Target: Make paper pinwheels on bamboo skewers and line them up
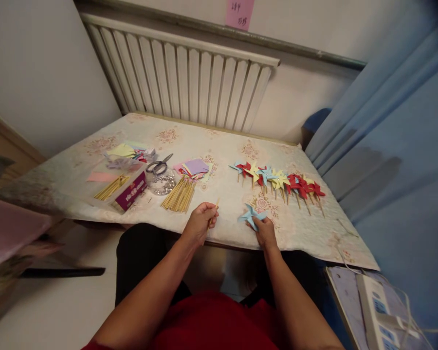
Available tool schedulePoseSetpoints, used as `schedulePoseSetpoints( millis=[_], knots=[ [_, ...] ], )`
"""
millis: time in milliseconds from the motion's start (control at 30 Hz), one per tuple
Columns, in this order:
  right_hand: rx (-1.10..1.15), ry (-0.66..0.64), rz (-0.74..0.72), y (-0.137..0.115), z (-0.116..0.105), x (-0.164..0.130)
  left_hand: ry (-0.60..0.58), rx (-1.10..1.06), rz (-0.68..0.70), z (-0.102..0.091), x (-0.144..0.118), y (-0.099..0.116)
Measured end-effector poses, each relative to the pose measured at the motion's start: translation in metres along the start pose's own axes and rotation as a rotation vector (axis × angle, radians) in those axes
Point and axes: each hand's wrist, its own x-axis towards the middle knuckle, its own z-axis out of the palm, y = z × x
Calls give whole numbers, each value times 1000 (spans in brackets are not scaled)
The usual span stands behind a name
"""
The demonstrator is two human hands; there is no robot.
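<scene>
- Grip, L hand [200,222]: fingers closed on a slim stick [218,201]; tip projects past thumb & index.
- Grip, R hand [267,234]: thumb & fingers pinch a blue pinwheel [251,215] at its near R part, i.e. pinwheel sits just ahead & L of this grip, well apart from the stick. Contact w/ table [228,228]: can't tell.
- Step (judged): join pinwheel to stick. Hold stick close below tip for stiffness; pinch pinwheel near hub, lightly, so blades don't crease; bring hub to tip, stick square to hub.
- Caution: excess force may split stick or bend blades.
- Orientation, pinwheel: face approx. up; blades radiate, no single long axis.
- Orientation, stick: long axis runs thru L grip; tip points away from body, leaning slightly R.
- Ref.: stick bundle [178,195] beyond L grip, to its L; pinwheel row [279,180] beyond R grip.
</scene>
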Motion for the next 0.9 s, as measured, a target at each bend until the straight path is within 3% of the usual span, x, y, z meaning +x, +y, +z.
schedulePoseSetpoints(
  millis=[900],
  knots=[
    [-5,2,-23,2,-1,1,-73,7,17,12,-21,14]
  ],
)
